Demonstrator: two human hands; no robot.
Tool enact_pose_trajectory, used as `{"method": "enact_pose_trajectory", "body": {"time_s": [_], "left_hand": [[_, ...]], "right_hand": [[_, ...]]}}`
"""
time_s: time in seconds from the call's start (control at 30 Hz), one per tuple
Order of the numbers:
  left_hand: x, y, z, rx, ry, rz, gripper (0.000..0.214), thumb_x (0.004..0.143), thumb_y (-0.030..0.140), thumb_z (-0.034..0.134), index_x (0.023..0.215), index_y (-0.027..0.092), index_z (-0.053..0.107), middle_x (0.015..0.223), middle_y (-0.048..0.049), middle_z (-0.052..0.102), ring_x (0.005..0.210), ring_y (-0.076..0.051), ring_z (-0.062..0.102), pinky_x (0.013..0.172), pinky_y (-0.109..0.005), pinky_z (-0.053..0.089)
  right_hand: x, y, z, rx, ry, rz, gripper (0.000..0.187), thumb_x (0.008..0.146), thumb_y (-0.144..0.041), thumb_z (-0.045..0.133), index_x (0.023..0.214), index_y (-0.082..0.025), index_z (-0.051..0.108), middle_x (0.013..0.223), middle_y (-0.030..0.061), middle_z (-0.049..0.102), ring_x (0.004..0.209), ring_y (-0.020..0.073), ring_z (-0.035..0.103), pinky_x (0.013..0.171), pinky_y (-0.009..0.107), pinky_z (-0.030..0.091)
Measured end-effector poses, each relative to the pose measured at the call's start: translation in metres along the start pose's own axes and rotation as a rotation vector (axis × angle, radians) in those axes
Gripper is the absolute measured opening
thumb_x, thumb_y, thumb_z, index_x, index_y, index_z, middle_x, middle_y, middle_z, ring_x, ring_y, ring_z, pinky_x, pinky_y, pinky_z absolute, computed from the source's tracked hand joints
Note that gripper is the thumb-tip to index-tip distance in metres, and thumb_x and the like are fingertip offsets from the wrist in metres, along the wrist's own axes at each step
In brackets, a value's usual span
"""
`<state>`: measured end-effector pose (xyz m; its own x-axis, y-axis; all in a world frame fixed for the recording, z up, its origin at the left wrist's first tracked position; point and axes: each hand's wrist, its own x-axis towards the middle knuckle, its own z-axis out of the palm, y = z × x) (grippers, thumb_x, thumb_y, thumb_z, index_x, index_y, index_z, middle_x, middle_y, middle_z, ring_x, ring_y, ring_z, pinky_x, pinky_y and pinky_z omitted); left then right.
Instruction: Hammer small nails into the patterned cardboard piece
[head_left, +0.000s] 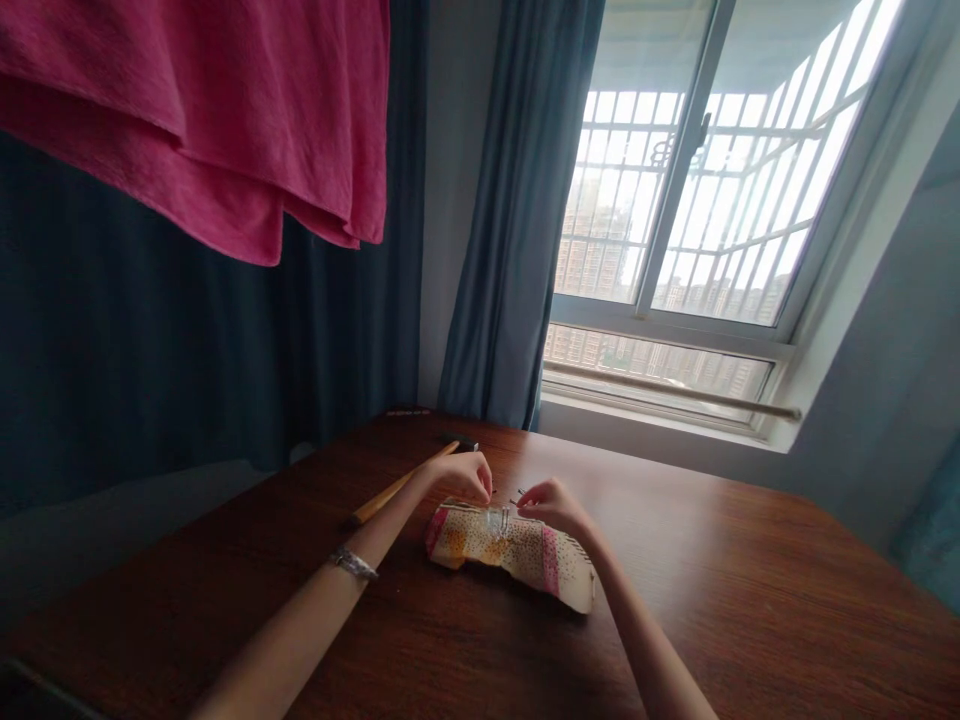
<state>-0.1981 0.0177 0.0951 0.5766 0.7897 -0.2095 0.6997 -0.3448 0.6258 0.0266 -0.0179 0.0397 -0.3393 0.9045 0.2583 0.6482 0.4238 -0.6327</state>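
A crumpled cream piece of packaging [525, 550], printed with dark dots, pink bands and orange patches, lies on the brown wooden table [720, 610]. Thin upright metal pieces [505, 517] show near its middle, too small to name. My left hand [469, 474] is closed in a pinch just above its far left edge; what the fingertips hold is unclear. At its far right edge, my right hand [553, 500] pinches a thin dark nail-like piece [517, 500]. The fingertips of both hands face each other, a small gap apart.
A hammer [405, 487] with a wooden handle lies beyond my left forearm. Dark blue curtains [495, 250] hang behind the table, and a pink towel [247, 120] hangs at upper left. A barred window [675, 200] is at the right, with a rail [675, 390] below.
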Motion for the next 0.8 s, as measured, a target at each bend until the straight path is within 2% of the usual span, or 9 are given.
{"method": "enact_pose_trajectory", "body": {"time_s": [0.1, 0.3, 0.43, 0.63, 0.73, 0.8], "left_hand": [[-0.002, 0.009, 0.006, -0.041, -0.121, 0.039, 0.024, 0.052, 0.028, 0.069, 0.072, 0.016, 0.072, 0.061, -0.0022, 0.065, 0.054, -0.013, 0.056, 0.045, -0.019, 0.037], [-0.003, -0.003, 0.033, -0.2, -0.209, 0.055, 0.028, 0.06, 0.031, 0.065, 0.083, 0.016, 0.069, 0.07, -0.0047, 0.067, 0.06, -0.018, 0.062, 0.046, -0.022, 0.044], [-0.005, -0.009, 0.039, -0.247, -0.172, 0.064, 0.028, 0.063, 0.034, 0.064, 0.083, 0.015, 0.068, 0.068, -0.0051, 0.067, 0.057, -0.017, 0.063, 0.045, -0.022, 0.045], [-0.003, -0.006, 0.049, -0.212, -0.099, 0.103, 0.022, 0.064, 0.032, 0.063, 0.074, 0.013, 0.067, 0.058, -0.0026, 0.064, 0.049, -0.015, 0.06, 0.044, -0.021, 0.043], [-0.003, -0.004, 0.054, -0.213, -0.05, 0.117, 0.021, 0.065, 0.033, 0.061, 0.067, 0.012, 0.065, 0.054, -0.0014, 0.061, 0.046, -0.013, 0.057, 0.043, -0.021, 0.043], [-0.002, -0.003, 0.056, -0.224, -0.041, 0.108, 0.023, 0.065, 0.035, 0.062, 0.065, 0.011, 0.063, 0.052, -0.0009, 0.06, 0.044, -0.013, 0.056, 0.042, -0.021, 0.042]], "right_hand": [[-0.004, -0.009, -0.001, 0.003, -0.102, -0.057, 0.015, 0.063, -0.025, 0.065, 0.072, -0.017, 0.073, 0.056, -0.0003, 0.063, 0.049, 0.0101, 0.05, 0.044, 0.019, 0.032], [-0.007, -0.011, 0.015, 0.02, -0.11, -0.112, 0.015, 0.065, -0.019, 0.06, 0.073, -0.016, 0.073, 0.06, 0.0006, 0.066, 0.053, 0.0102, 0.052, 0.048, 0.019, 0.036], [-0.007, -0.008, 0.02, 0.025, -0.1, -0.118, 0.013, 0.064, -0.017, 0.06, 0.069, -0.015, 0.072, 0.057, -0.0001, 0.064, 0.051, 0.0091, 0.049, 0.048, 0.019, 0.034], [-0.009, -0.008, 0.022, 0.043, -0.077, -0.108, 0.011, 0.066, -0.017, 0.058, 0.065, -0.013, 0.068, 0.056, -0.0006, 0.062, 0.051, 0.0091, 0.05, 0.047, 0.019, 0.034], [-0.007, -0.007, 0.022, 0.069, -0.056, -0.078, 0.016, 0.074, -0.021, 0.052, 0.077, -0.015, 0.065, 0.064, -0.0003, 0.064, 0.052, 0.009, 0.053, 0.047, 0.018, 0.037], [-0.004, -0.006, 0.022, 0.055, 0.011, -0.025, 0.02, 0.08, -0.023, 0.045, 0.087, -0.016, 0.062, 0.07, -0.0001, 0.065, 0.054, 0.0092, 0.055, 0.049, 0.018, 0.039]]}}
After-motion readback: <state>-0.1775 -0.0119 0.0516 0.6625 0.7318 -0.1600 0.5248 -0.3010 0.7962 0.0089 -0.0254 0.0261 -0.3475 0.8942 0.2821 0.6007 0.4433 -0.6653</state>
